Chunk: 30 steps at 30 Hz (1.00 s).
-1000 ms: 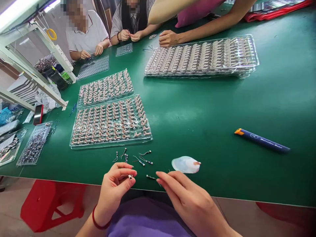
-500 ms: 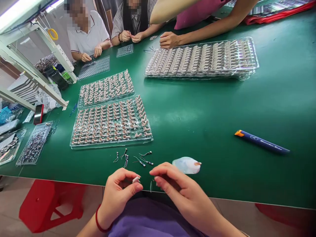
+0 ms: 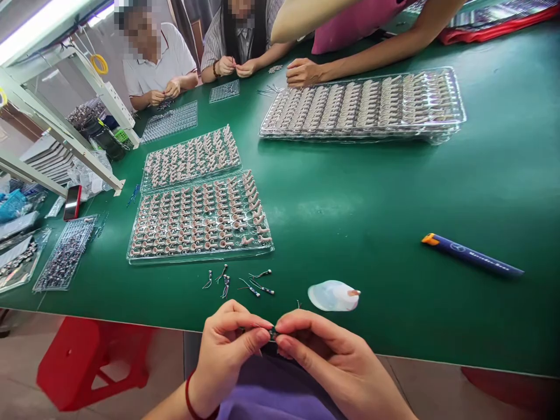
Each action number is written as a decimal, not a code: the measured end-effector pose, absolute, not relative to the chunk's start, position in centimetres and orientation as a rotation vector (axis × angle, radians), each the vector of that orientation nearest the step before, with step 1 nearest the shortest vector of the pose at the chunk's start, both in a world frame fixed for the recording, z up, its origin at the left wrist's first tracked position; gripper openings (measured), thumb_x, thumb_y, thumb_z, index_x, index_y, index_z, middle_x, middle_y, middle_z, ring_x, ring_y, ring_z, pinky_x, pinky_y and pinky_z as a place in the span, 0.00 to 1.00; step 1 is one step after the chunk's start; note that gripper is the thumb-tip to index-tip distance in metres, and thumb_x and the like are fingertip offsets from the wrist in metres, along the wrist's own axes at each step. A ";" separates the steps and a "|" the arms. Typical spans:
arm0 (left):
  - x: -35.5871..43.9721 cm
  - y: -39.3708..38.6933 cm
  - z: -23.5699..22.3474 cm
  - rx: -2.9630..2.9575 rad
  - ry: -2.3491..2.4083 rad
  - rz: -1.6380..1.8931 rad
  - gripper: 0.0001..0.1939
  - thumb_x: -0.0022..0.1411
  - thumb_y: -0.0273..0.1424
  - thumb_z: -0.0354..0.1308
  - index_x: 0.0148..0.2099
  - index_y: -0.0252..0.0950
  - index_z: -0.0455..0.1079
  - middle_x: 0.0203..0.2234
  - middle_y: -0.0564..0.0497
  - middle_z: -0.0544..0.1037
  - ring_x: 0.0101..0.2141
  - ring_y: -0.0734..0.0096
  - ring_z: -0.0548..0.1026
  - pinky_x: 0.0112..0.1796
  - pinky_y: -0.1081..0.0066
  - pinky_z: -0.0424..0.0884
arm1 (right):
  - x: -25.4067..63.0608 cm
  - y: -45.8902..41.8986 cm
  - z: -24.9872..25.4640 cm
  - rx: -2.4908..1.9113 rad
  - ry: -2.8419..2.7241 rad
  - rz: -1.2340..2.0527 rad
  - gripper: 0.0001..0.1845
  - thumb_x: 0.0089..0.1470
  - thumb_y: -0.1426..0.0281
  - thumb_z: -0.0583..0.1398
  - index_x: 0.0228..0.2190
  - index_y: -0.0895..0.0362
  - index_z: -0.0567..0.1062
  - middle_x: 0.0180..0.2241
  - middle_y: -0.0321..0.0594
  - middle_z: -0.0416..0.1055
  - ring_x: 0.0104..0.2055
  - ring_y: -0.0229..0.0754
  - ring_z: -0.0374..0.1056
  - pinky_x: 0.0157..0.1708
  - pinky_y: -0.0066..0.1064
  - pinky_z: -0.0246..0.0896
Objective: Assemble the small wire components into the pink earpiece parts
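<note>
My left hand [image 3: 234, 341], with a red cord on its wrist, is closed in a pinch; the small whitish piece it showed a moment ago is now hidden by the fingers. Against its fingertips my right hand [image 3: 326, 347] also pinches. Between the two sets of fingertips a tiny dark wired component [image 3: 273, 333] shows, mostly covered. Several similar small components with thin wires [image 3: 250, 287] lie on the green table [image 3: 350, 233] just beyond my hands. Near the right hand is a translucent whitish pouch-like piece [image 3: 331, 296] with a brown tip.
Clear trays of pale earpiece-like housings [image 3: 188, 224] stand ahead, with a stack of filled trays [image 3: 363, 108] farther right. A blue box cutter [image 3: 472, 255] lies at right. At left are a phone [image 3: 72, 202] and a red stool [image 3: 90, 361]. Co-workers sit across the table.
My hands have come together, fingertips nearly touching. The whitish piece in my left hand has gone out of sight behind the fingers. The camera view has shifted slightly.
</note>
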<state>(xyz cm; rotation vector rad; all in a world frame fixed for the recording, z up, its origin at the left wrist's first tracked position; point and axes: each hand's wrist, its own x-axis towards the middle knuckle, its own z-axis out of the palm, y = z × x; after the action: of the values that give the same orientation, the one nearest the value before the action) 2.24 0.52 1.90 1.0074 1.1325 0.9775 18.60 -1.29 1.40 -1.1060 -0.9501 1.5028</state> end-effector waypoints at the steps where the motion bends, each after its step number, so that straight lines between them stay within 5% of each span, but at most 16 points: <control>1: 2.3 0.4 1.8 0.962 1.121 0.973 0.07 0.50 0.39 0.71 0.31 0.43 0.82 0.25 0.54 0.66 0.21 0.81 0.67 0.20 0.78 0.64 | 18.7 -1.2 1.3 -1.078 -1.011 1.459 0.10 0.51 0.61 0.67 0.28 0.55 0.78 0.25 0.36 0.74 0.26 0.35 0.71 0.27 0.19 0.69; 5: 2.4 0.2 2.0 0.792 1.124 0.939 0.09 0.47 0.39 0.72 0.29 0.40 0.82 0.23 0.56 0.66 0.14 0.89 0.59 0.14 0.80 0.51 | 19.3 -0.8 1.3 -1.010 -1.262 1.206 0.03 0.54 0.69 0.64 0.29 0.54 0.77 0.25 0.36 0.74 0.26 0.36 0.72 0.26 0.20 0.70; 10: 1.9 0.8 2.8 0.765 1.195 0.950 0.12 0.44 0.40 0.73 0.27 0.37 0.81 0.21 0.56 0.66 0.15 0.89 0.54 0.16 0.79 0.47 | 20.4 -0.5 1.4 -1.040 -1.459 0.921 0.05 0.58 0.72 0.61 0.32 0.53 0.77 0.28 0.37 0.76 0.29 0.37 0.74 0.29 0.21 0.71; 15: 1.3 1.1 2.9 0.790 1.208 0.891 0.15 0.48 0.41 0.71 0.38 0.40 0.82 0.28 0.52 0.70 0.21 0.85 0.64 0.19 0.81 0.58 | 21.0 -0.7 1.1 -1.090 -1.486 0.807 0.05 0.57 0.74 0.61 0.33 0.52 0.77 0.31 0.37 0.77 0.33 0.38 0.76 0.33 0.21 0.72; 18: 1.3 0.8 2.8 0.732 1.155 0.860 0.17 0.49 0.38 0.72 0.43 0.41 0.81 0.33 0.48 0.78 0.30 0.75 0.76 0.32 0.77 0.71 | 21.1 -1.0 0.7 -1.116 -1.508 0.767 0.07 0.56 0.76 0.61 0.35 0.51 0.76 0.33 0.36 0.77 0.34 0.38 0.76 0.34 0.21 0.72; 23: 1.5 0.6 2.7 0.760 1.175 0.935 0.09 0.49 0.34 0.72 0.35 0.40 0.82 0.42 0.48 0.79 0.35 0.70 0.80 0.39 0.74 0.74 | 20.9 -1.0 0.7 -1.091 -1.547 0.651 0.10 0.55 0.78 0.60 0.36 0.52 0.76 0.32 0.36 0.77 0.31 0.36 0.76 0.33 0.20 0.73; 30: 1.4 0.7 2.2 0.723 1.168 0.938 0.11 0.46 0.33 0.74 0.34 0.37 0.81 0.26 0.52 0.78 0.29 0.71 0.80 0.33 0.75 0.73 | 20.6 -0.9 1.1 -1.068 -1.554 0.613 0.11 0.55 0.79 0.60 0.36 0.52 0.76 0.31 0.37 0.77 0.30 0.38 0.76 0.32 0.22 0.73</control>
<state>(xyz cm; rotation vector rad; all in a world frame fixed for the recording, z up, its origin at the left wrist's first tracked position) 1.36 0.67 2.20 0.7230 1.1684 0.9380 20.65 -0.88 1.10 -1.0677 -1.5544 0.6135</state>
